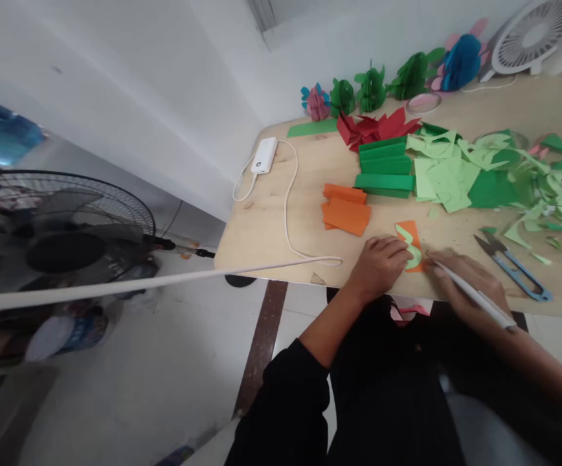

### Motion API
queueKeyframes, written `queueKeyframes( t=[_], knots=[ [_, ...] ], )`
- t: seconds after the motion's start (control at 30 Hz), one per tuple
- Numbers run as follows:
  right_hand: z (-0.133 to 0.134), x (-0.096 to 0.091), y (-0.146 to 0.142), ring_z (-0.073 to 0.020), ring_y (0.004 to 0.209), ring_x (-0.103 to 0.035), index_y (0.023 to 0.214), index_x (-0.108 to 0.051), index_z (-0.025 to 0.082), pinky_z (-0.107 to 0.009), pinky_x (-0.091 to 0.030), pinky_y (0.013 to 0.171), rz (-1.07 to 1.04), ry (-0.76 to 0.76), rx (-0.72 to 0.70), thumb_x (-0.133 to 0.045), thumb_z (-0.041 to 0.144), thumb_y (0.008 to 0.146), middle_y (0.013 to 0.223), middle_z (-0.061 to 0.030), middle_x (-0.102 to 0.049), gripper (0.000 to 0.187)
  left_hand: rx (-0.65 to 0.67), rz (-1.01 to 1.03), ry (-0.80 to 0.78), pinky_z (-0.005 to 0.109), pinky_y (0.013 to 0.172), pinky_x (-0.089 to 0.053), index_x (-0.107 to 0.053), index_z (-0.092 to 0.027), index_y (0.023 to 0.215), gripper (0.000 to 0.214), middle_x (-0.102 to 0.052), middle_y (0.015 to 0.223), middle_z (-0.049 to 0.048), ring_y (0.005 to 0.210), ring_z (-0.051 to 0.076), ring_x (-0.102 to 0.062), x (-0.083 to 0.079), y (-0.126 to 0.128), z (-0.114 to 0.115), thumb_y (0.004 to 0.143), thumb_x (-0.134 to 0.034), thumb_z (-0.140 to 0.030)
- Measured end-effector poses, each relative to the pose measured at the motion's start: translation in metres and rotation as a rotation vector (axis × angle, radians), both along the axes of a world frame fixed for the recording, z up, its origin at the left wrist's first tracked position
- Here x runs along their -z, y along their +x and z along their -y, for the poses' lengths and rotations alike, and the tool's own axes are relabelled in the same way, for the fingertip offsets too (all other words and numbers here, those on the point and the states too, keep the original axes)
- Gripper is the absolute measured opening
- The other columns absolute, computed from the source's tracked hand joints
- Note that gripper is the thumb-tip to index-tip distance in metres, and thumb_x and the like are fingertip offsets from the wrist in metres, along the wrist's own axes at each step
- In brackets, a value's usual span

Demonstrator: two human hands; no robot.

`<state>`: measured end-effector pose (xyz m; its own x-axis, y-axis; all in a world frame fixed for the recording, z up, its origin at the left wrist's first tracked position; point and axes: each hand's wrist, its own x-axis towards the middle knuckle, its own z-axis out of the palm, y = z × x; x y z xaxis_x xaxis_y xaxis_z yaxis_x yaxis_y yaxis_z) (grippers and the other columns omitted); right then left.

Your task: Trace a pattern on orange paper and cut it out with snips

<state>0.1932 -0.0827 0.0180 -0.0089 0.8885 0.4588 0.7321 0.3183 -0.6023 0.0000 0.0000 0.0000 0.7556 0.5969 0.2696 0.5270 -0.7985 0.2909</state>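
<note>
A small orange paper piece [410, 229] lies near the table's front edge, with a wavy light green paper cutout [413, 254] on top of it. My left hand [377, 266] presses the cutout down from the left, its fingers bent and close together. In my right hand [475, 288] is a white pen [478, 296], its tip end at the right edge of the orange piece; the exact tip is blurred. Blue-handled thread snips [517, 266] lie right of that hand. Several orange paper pieces [348, 217] are stacked to the left.
Folded green paper [385, 175], red paper [375, 129] and light green scraps [449, 175] cover the table's middle and right. Paper figures [371, 89] line the wall beside a white fan [533, 35]. A white cable [288, 207] and power bank [264, 155] lie left.
</note>
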Motion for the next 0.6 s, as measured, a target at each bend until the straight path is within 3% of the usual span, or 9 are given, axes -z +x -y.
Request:
queueKeyframes(
  t=[0.17,0.37,0.47,0.6],
  knots=[
    [0.000,0.005,0.000,-0.0232,0.088,-0.073,0.116,-0.071,0.020,-0.039,-0.057,0.085,0.096,0.092,-0.070,-0.058,0.022,0.095,0.103,-0.0089,-0.078,0.025,-0.005,-0.001,-0.005,0.036,0.110,-0.036,-0.073,-0.020,0.113,0.028,-0.072,0.128,0.0048,0.132,0.018,-0.056,0.000,0.000,0.000,0.106,-0.045,-0.022],
    [0.002,0.013,0.001,-0.0210,0.080,-0.071,0.112,-0.072,0.018,-0.035,-0.056,0.080,0.126,0.174,-0.033,-0.061,0.020,0.093,0.095,-0.0088,-0.077,0.022,-0.017,-0.008,-0.024,0.036,0.109,-0.036,-0.072,-0.021,0.112,0.026,-0.072,0.129,0.0033,0.131,0.017,-0.056,0.000,0.002,0.000,0.105,-0.047,-0.023],
    [0.001,0.013,0.000,-0.0215,0.088,-0.073,0.109,-0.073,0.020,-0.035,-0.057,0.085,0.045,0.114,0.042,-0.059,0.025,0.095,0.100,-0.0088,-0.078,0.021,-0.025,-0.010,-0.035,0.036,0.110,-0.036,-0.072,-0.021,0.113,0.026,-0.072,0.129,0.0037,0.132,0.017,-0.056,-0.002,0.002,0.001,0.105,-0.048,-0.026],
    [0.001,0.008,-0.002,-0.0245,0.098,-0.073,0.100,-0.075,0.022,-0.039,-0.058,0.088,-0.150,-0.079,0.138,-0.057,0.041,0.096,0.100,-0.0076,-0.078,0.026,-0.016,-0.007,-0.040,0.037,0.110,-0.036,-0.073,-0.021,0.112,0.028,-0.072,0.128,0.0045,0.132,0.019,-0.056,-0.004,0.002,0.001,0.106,-0.046,-0.027]
  ],
)
